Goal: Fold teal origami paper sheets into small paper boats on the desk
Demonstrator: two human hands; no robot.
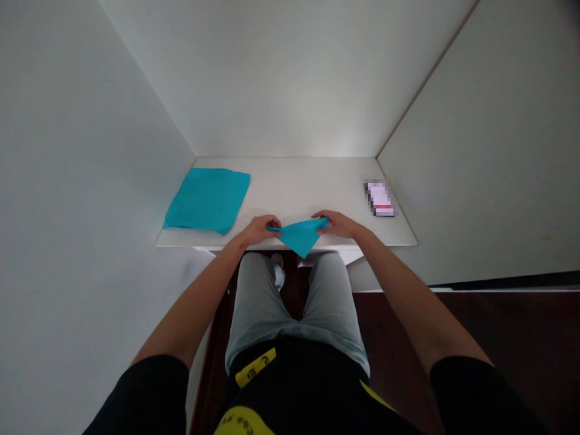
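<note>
A folded blue cloth-like sheet (301, 235), shaped as a triangle with its point hanging toward me, spans my two hands at the front edge of the white shelf. My left hand (263, 228) pinches its left corner between thumb and fingers. At the opposite corner, my right hand (334, 223) grips the sheet with the fingers curled over it. Whether the piece is paper or fabric I cannot tell. A larger blue sheet (208, 199) of the same colour lies flat on the shelf to the left, apart from both hands.
The white shelf (290, 187) sits between white walls at the left, back and right. A phone-like object (380, 199), blurred by pixels, lies near its right end. My legs (258, 302) are below the front edge, above a dark red-brown floor (389, 344).
</note>
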